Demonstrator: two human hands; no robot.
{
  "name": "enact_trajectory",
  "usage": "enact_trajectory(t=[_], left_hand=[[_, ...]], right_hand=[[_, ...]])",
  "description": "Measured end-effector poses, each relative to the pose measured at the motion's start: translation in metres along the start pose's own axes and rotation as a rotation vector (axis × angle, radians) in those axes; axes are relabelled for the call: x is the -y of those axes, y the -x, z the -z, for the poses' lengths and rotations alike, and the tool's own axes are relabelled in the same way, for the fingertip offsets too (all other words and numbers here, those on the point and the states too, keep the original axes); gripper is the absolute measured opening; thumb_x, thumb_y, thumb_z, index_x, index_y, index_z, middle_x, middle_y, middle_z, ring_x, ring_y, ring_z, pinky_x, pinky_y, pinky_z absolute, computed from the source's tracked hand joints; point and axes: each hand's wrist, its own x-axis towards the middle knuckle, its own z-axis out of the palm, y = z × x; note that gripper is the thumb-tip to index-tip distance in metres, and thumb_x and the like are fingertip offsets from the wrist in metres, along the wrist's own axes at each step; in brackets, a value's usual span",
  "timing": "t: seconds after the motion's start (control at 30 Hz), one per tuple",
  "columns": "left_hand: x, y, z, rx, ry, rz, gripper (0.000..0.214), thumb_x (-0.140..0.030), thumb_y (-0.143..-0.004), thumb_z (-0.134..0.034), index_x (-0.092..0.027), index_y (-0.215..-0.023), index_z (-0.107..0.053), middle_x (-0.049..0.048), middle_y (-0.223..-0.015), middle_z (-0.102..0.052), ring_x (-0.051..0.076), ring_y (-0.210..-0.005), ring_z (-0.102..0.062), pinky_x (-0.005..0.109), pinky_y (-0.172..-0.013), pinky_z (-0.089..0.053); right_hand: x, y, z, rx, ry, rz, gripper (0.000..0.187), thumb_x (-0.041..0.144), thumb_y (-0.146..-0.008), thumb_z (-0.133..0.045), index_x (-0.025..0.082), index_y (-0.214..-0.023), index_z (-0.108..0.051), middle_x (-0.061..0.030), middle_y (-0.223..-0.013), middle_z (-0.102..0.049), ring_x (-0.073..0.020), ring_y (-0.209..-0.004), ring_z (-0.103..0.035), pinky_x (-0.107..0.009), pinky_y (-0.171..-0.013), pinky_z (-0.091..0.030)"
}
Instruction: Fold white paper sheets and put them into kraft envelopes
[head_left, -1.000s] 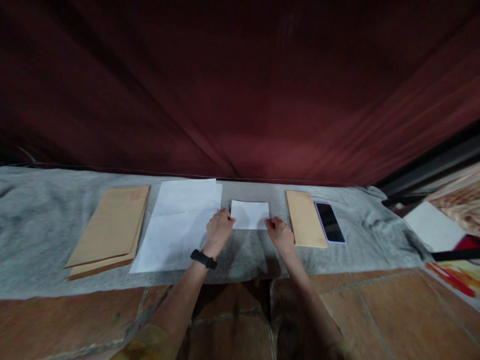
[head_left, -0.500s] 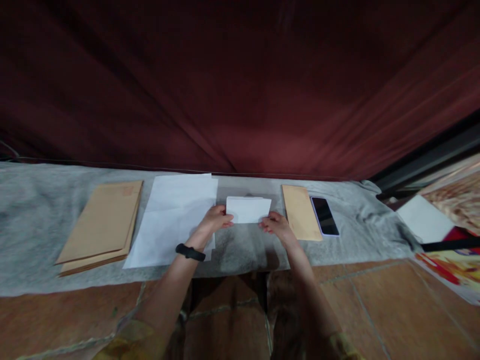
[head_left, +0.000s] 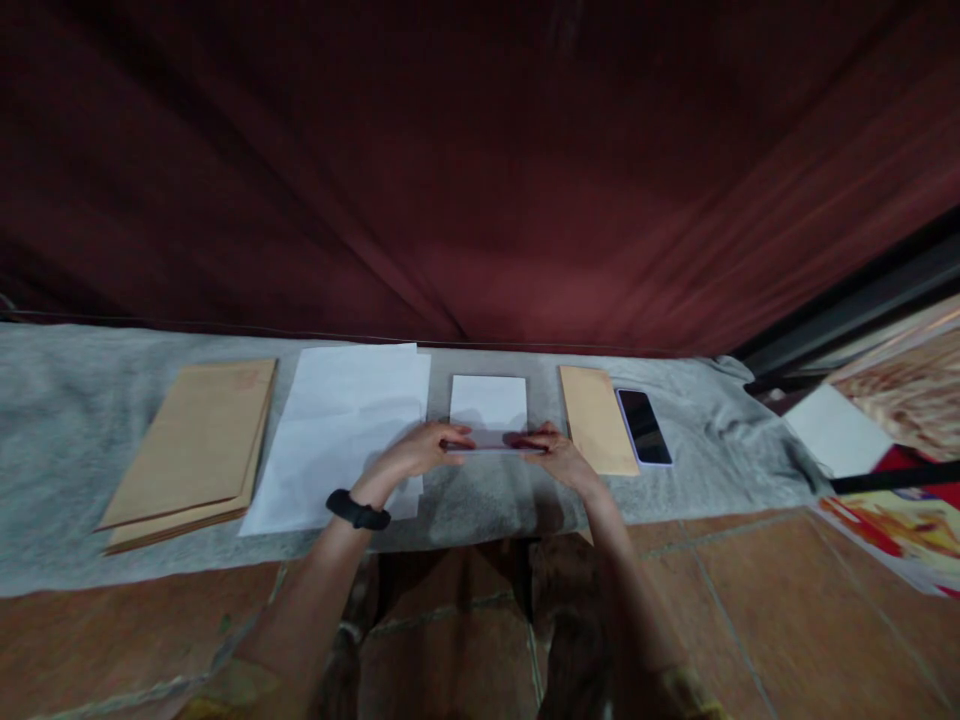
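Observation:
A folded white sheet of paper [head_left: 488, 404] lies on the grey cloth [head_left: 67, 420] straight ahead of me. My left hand [head_left: 421, 450], with a black band on its wrist, pinches the near left edge of the sheet. The near right edge is pinched by my right hand [head_left: 556, 455]. Both hands have their fingers closed on the paper's near edge, which looks lifted a little off the cloth. A larger stack of white sheets [head_left: 341, 430] lies just left of my left hand.
A stack of brown envelopes [head_left: 195, 445] sits at the left. A single brown envelope [head_left: 596, 418] and a black phone [head_left: 643, 426] lie to the right. A dark red curtain [head_left: 480, 170] hangs behind. Tiled floor [head_left: 750, 630] lies near me; printed papers [head_left: 892, 520] lie at far right.
The folded sheet was raised off the cloth by both hands and has been set down further from me; my fingers moved from its side corners to its near edge.

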Motion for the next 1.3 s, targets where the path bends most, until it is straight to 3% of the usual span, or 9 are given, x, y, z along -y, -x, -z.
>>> enact_trajectory(t=[0.07,0.13,0.2,0.27,0.37,0.47,0.73,1.0,1.3], left_hand=[[0.000,0.000,0.001,-0.013,-0.015,0.021,0.039,-0.037,-0.069,-0.073,-0.022,-0.104,-0.079,0.0058,-0.128,-0.072,0.027,-0.114,-0.066,0.032,-0.096,-0.049],[0.000,-0.002,0.001,-0.071,-0.039,0.081,0.032,-0.041,-0.071,-0.069,-0.020,-0.094,-0.079,0.0038,-0.100,-0.079,0.026,-0.095,-0.069,0.030,-0.079,-0.051],[-0.001,-0.005,-0.001,-0.149,-0.082,0.151,0.030,-0.047,-0.076,-0.063,-0.019,-0.075,-0.074,0.0007,-0.070,-0.071,0.022,-0.075,-0.065,0.027,-0.063,-0.044],[-0.003,-0.009,-0.004,-0.242,-0.131,0.196,0.038,-0.051,-0.081,-0.058,-0.019,-0.062,-0.065,-0.0010,-0.058,-0.060,0.019,-0.066,-0.059,0.026,-0.056,-0.037],[-0.008,-0.015,-0.010,-0.360,-0.229,0.248,0.041,-0.050,-0.088,-0.052,-0.020,-0.061,-0.061,-0.0001,-0.058,-0.059,0.018,-0.067,-0.059,0.026,-0.057,-0.034],[-0.013,-0.020,-0.015,-0.414,-0.340,0.326,0.039,-0.047,-0.093,-0.048,-0.020,-0.069,-0.065,0.0035,-0.069,-0.067,0.020,-0.075,-0.064,0.027,-0.060,-0.036],[-0.027,-0.026,-0.027,-0.492,-0.503,0.492,0.039,-0.048,-0.099,-0.044,-0.020,-0.103,-0.072,0.0126,-0.107,-0.076,0.027,-0.102,-0.071,0.033,-0.078,-0.049],[-0.024,-0.029,-0.044,-0.599,-0.723,0.454,0.047,-0.041,-0.104,-0.031,-0.013,-0.117,-0.066,0.0190,-0.100,-0.074,0.031,-0.098,-0.072,0.037,-0.079,-0.052],[-0.035,-0.031,-0.043,-0.662,-0.725,0.454,0.049,-0.043,-0.104,-0.030,-0.010,-0.129,-0.057,0.0168,-0.090,-0.074,0.029,-0.089,-0.073,0.035,-0.074,-0.053]], right_hand=[[-0.004,-0.002,0.000,-0.029,0.068,0.035,0.025,0.028,-0.084,-0.072,0.021,-0.107,-0.080,-0.0056,-0.107,-0.068,-0.0192,-0.106,-0.063,-0.030,-0.100,-0.048],[-0.006,-0.004,0.000,-0.082,0.122,0.043,0.019,0.029,-0.084,-0.072,0.019,-0.098,-0.080,-0.0059,-0.108,-0.068,-0.0198,-0.107,-0.062,-0.030,-0.099,-0.048],[-0.006,-0.007,-0.001,-0.114,0.151,0.011,0.020,0.033,-0.089,-0.067,0.017,-0.088,-0.078,-0.0058,-0.104,-0.069,-0.0188,-0.100,-0.064,-0.027,-0.092,-0.049],[-0.003,-0.011,-0.003,-0.136,0.181,-0.054,0.033,0.037,-0.097,-0.056,0.016,-0.079,-0.075,-0.0046,-0.092,-0.069,-0.0166,-0.086,-0.065,-0.024,-0.080,-0.049],[0.001,-0.018,-0.009,-0.223,0.279,-0.154,0.040,0.038,-0.102,-0.048,0.017,-0.076,-0.071,-0.0029,-0.083,-0.070,-0.0153,-0.076,-0.064,-0.022,-0.071,-0.046],[0.006,-0.022,-0.018,-0.315,0.403,-0.226,0.035,0.038,-0.103,-0.047,0.020,-0.088,-0.072,-0.0042,-0.093,-0.074,-0.0163,-0.083,-0.067,-0.022,-0.071,-0.044],[0.024,-0.026,-0.033,-0.369,0.646,-0.340,0.033,0.037,-0.107,-0.043,0.019,-0.100,-0.071,-0.0090,-0.106,-0.075,-0.0179,-0.091,-0.073,-0.022,-0.072,-0.046],[0.031,-0.034,-0.039,-0.416,0.706,-0.398,0.035,0.041,-0.107,-0.043,0.019,-0.102,-0.070,-0.0110,-0.103,-0.076,-0.0206,-0.092,-0.074,-0.024,-0.072,-0.048],[0.029,-0.041,-0.042,-0.466,0.714,-0.386,0.038,0.041,-0.106,-0.043,0.017,-0.097,-0.071,-0.0140,-0.097,-0.076,-0.0217,-0.086,-0.074,-0.026,-0.071,-0.049]])
